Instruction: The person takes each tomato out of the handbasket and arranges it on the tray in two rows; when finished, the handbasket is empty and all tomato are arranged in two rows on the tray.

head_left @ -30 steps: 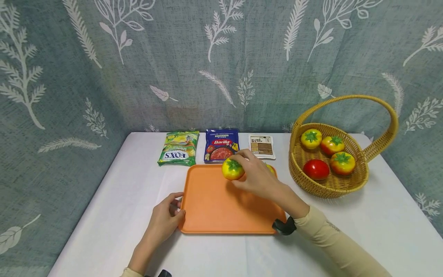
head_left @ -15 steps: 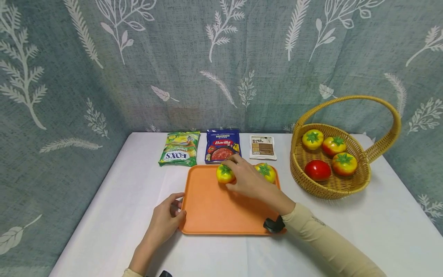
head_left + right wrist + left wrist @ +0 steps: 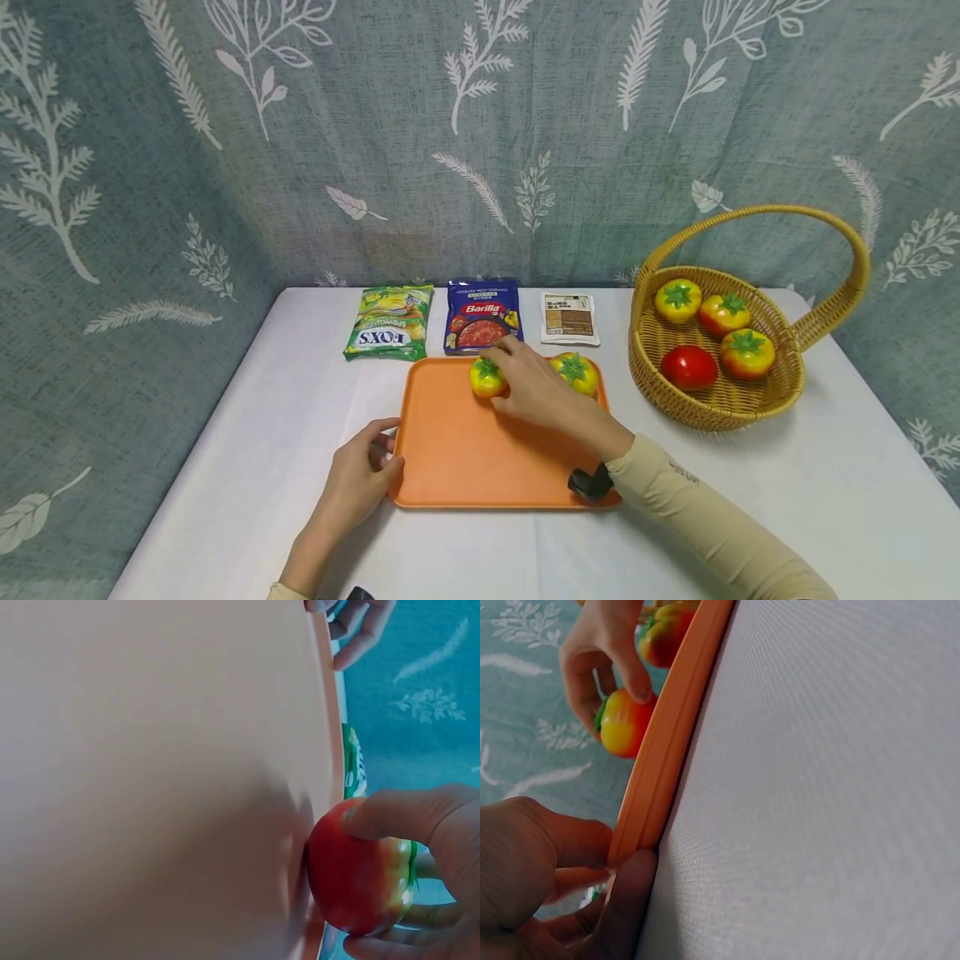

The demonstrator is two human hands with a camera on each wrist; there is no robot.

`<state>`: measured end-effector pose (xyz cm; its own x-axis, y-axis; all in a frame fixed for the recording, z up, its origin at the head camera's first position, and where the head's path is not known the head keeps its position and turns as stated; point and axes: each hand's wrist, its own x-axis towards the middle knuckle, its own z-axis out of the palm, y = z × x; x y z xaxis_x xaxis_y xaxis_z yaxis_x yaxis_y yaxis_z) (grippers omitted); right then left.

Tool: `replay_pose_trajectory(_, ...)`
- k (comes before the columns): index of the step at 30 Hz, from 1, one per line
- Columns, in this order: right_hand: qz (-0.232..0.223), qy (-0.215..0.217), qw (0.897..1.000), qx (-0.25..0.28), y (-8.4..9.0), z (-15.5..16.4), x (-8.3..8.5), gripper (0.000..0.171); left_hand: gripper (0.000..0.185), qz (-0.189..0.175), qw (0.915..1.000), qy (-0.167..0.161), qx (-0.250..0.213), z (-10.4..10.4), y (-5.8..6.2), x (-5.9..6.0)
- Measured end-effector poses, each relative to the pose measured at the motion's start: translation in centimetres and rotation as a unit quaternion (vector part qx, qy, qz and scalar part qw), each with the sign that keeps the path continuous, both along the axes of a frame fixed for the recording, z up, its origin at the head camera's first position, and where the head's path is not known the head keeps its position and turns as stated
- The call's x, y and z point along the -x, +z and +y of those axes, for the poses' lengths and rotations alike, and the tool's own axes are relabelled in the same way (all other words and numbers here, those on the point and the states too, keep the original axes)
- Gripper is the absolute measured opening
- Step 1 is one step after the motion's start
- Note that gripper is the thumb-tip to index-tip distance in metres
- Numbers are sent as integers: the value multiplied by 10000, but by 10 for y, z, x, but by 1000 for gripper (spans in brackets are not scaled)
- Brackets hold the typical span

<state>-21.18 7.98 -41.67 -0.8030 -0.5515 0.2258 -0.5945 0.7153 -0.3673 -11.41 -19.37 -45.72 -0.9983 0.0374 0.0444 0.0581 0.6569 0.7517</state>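
An orange tray lies on the white table, its left rim between the thumb and fingers of my left hand. In the left wrist view that hand grips the tray's edge. My right hand holds a yellow-and-red tomato with a green leafy top at the tray's back, thumb on one side and fingers on the other. Up close in the right wrist view, the tomato's red underside is right at the tray surface. A second tomato sits in the back right corner of the tray.
Behind the tray lie a green Fox's bag, a blue Barilla pouch and a small white-and-brown packet. To the right stands a wicker basket with a tall handle, holding several tomatoes, one plain red.
My right hand has moved slightly left and down with the tomato, lowering it to the tray, then has stayed nearly still. The second tomato has come into fuller view. My left hand has not moved.
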Motion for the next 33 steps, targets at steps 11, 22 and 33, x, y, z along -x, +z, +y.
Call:
replay_pose_trajectory(11, -89, -11, 9999, -115, 0, 0, 0, 66, 50, 79, 10000, -24, -41, 1, -4, -1)
replay_pose_trajectory(22, -72, -77, 9999, -70, 7, 2, -3, 78, 50, 56, 10000, 9, -42, 1, -1, -2)
replay_pose_trajectory(33, 384, 47, 9991, 179, 17, 8, -10, 70, 51, -76, 9999, 63, 22, 1, 1, -1)
